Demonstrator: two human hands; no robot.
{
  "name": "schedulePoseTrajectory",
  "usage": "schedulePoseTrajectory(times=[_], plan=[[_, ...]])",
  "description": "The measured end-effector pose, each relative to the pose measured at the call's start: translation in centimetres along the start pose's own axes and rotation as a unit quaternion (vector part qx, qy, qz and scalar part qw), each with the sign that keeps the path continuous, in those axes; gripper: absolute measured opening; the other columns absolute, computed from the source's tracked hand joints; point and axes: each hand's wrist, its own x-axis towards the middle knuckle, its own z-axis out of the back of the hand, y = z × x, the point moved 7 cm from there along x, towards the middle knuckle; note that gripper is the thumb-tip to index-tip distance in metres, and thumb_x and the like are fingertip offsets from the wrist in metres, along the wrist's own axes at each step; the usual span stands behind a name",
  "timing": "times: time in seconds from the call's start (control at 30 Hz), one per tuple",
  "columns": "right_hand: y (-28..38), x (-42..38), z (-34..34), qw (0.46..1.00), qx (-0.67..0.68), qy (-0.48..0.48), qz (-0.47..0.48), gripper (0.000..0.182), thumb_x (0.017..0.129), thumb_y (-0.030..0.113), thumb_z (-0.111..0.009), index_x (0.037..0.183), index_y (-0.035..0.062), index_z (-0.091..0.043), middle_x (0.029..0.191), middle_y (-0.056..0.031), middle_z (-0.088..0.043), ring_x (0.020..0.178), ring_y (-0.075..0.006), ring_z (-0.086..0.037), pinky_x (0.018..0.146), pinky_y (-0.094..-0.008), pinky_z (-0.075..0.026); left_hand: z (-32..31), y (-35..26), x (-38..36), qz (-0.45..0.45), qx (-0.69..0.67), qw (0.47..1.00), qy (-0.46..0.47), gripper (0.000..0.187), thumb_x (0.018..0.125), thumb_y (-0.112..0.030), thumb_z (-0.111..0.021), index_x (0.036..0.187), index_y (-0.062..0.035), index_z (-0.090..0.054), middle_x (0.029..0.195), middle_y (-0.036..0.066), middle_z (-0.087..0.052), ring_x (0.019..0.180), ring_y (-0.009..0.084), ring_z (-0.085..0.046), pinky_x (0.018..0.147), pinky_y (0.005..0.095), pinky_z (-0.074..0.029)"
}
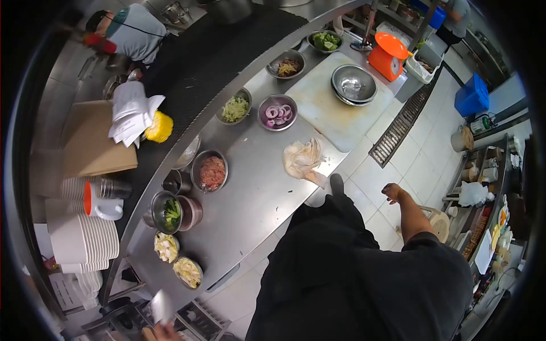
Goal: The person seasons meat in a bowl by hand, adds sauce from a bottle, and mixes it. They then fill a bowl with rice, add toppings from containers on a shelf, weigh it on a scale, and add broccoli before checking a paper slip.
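At the bottom left edge, my left hand (166, 332) is partly cut off and blurred. Its fingers seem closed on a smeared pale, flat, blade-like thing (162, 307) whose kind I cannot make out. My right hand (392, 193) hangs over the tiled floor to the right of my body, fingers loosely bent and apart, holding nothing. A crumpled, damp off-white cloth (303, 160) lies at the near edge of the steel counter (250, 207). Bowls of cut pale vegetables (187, 272), leafy greens (170, 211), raw minced meat (212, 172) and sliced red onion (277, 112) stand along the counter.
A white cutting board (318, 105) carries stacked steel bowls (354, 83). Beyond it stands an orange scale (389, 55). Stacked white plates (79, 233) fill the left shelf. A floor drain (406, 116) runs at right. Another person (136, 34) works across the counter.
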Motion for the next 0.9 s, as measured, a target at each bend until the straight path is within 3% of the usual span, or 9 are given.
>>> schedulePoseTrajectory(times=[0.03,0.13,0.33,0.43,0.63,0.7,0.73,0.8,0.9], plan=[[-0.2,0.6,0.1,1.000,0.001,0.011,-0.003,0.038,0.096,0.028,-0.063,0.129,0.0088,-0.062,0.112,-0.0118,-0.067,0.087,-0.0272,-0.071,0.066,-0.0460,-0.063,-12.1,5.2,1.4,-0.016,-0.352,0.935,0.034,0.023,0.096,-0.013,-0.069,0.109,0.0056,-0.064,0.085,0.010,-0.067,0.074,0.0123,-0.061,0.069,0.0279,-0.052],[-1.6,3.8,1.6,0.999,0.006,0.037,-0.004,0.037,0.096,0.027,-0.062,0.129,0.0088,-0.062,0.112,-0.0118,-0.067,0.088,-0.0274,-0.071,0.068,-0.0462,-0.063,-10.1,-15.8,1.3,-0.085,-0.436,0.892,0.088,0.021,0.092,-0.009,-0.072,0.106,0.0050,-0.065,0.077,0.004,-0.063,0.068,0.0099,-0.056,0.062,0.0276,-0.048],[-2.1,5.8,8.8,0.997,0.074,-0.007,0.026,0.034,0.096,0.027,-0.062,0.123,0.0059,-0.062,0.102,-0.0133,-0.069,0.082,-0.0249,-0.070,0.065,-0.0414,-0.062,-2.5,-52.3,10.1,-0.366,-0.431,0.824,-0.034,0.018,0.085,-0.009,-0.077,0.091,0.0036,-0.066,0.077,0.016,-0.061,0.065,0.0303,-0.061,0.061,0.0391,-0.048],[-4.7,6.7,12.4,0.984,0.160,-0.049,0.058,0.032,0.098,0.027,-0.061,0.121,0.0061,-0.062,0.100,-0.0129,-0.069,0.076,-0.0231,-0.068,0.060,-0.0382,-0.060,-2.4,-67.8,16.5,-0.403,-0.384,0.821,-0.129,0.039,0.093,-0.038,-0.066,0.091,0.0009,-0.069,0.079,0.023,-0.066,0.074,0.0448,-0.064,0.068,0.0492,-0.051],[-17.1,5.9,15.0,0.977,0.178,-0.109,-0.034,0.030,0.093,0.026,-0.070,0.112,0.0022,-0.067,0.099,-0.0142,-0.072,0.083,-0.0241,-0.070,0.074,-0.0374,-0.058,-13.3,-87.1,31.0,-0.384,-0.249,0.849,-0.263,0.029,0.092,-0.034,-0.064,0.095,-0.0049,-0.069,0.098,0.018,-0.071,0.095,0.0401,-0.066,0.086,0.0500,-0.051],[-20.1,5.5,12.8,0.971,-0.200,-0.016,0.127,0.038,0.084,0.027,-0.079,0.111,0.0021,-0.068,0.104,-0.0140,-0.073,0.090,-0.0252,-0.071,0.086,-0.0383,-0.057,-14.4,-89.2,31.3,-0.402,-0.296,0.835,-0.231,0.026,0.092,-0.031,-0.063,0.093,-0.0053,-0.069,0.098,0.017,-0.071,0.094,0.0396,-0.067,0.086,0.0499,-0.052],[-21.2,4.3,11.5,0.808,-0.488,-0.081,0.319,0.045,0.077,0.029,-0.085,0.111,0.0031,-0.068,0.106,-0.0129,-0.073,0.094,-0.0250,-0.071,0.090,-0.0391,-0.056,-14.7,-90.0,30.7,-0.416,-0.268,0.833,-0.247,0.025,0.092,-0.030,-0.063,0.095,-0.0059,-0.069,0.099,0.017,-0.071,0.095,0.0392,-0.067,0.087,0.0496,-0.052],[-25.0,4.2,11.1,0.965,-0.224,0.014,0.132,0.043,0.081,0.031,-0.081,0.113,0.0062,-0.067,0.105,-0.0113,-0.072,0.089,-0.0253,-0.070,0.081,-0.0399,-0.057,-15.7,-91.3,30.2,-0.436,-0.220,0.833,-0.259,0.023,0.092,-0.028,-0.062,0.098,-0.0071,-0.069,0.102,0.016,-0.071,0.097,0.0382,-0.068,0.087,0.0487,-0.052],[-29.1,2.9,9.1,0.979,0.155,0.039,-0.127,0.039,0.087,0.034,-0.075,0.116,0.0109,-0.064,0.102,-0.0090,-0.070,0.081,-0.0259,-0.070,0.067,-0.0410,-0.058,-18.3,-92.6,30.1,-0.433,-0.180,0.858,-0.209,0.024,0.092,-0.027,-0.061,0.106,-0.0090,-0.069,0.106,0.017,-0.071,0.101,0.0361,-0.069,0.089,0.0463,-0.053]])
